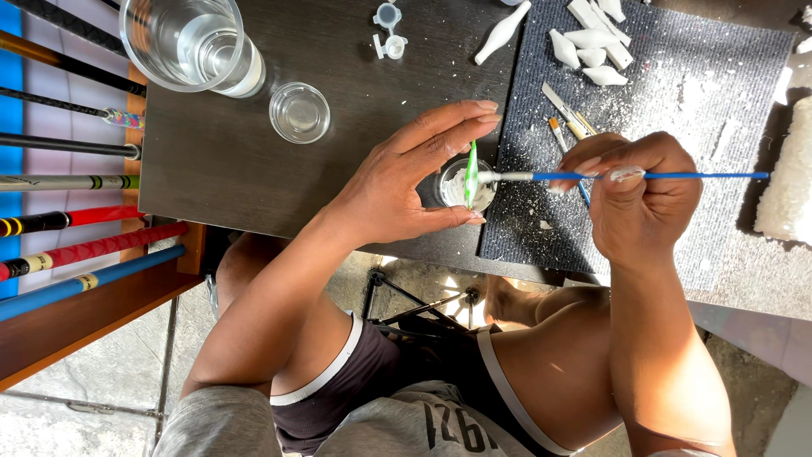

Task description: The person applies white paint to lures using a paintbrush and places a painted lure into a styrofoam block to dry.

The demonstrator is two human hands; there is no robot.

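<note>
While the left hand [397, 182] curls around a small cup [465, 184] of white paint near the mat's [677, 93] left edge, the right hand [639, 190] pinches a blue brush [677, 175], tip in the cup. White pins [503, 32] lie far off, unpainted.

Blue-handled brush [643, 176] over small cup [461, 188]

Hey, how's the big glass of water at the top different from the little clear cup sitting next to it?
The big glass is much wider and taller than the little clear cup. The glass holds water, while the cup looks empty. The glass stands at the table's corner, partly cut off by the picture's top edge; the cup sits further in, closer to the left hand. Both are clear, round, upright and untouched.
</note>
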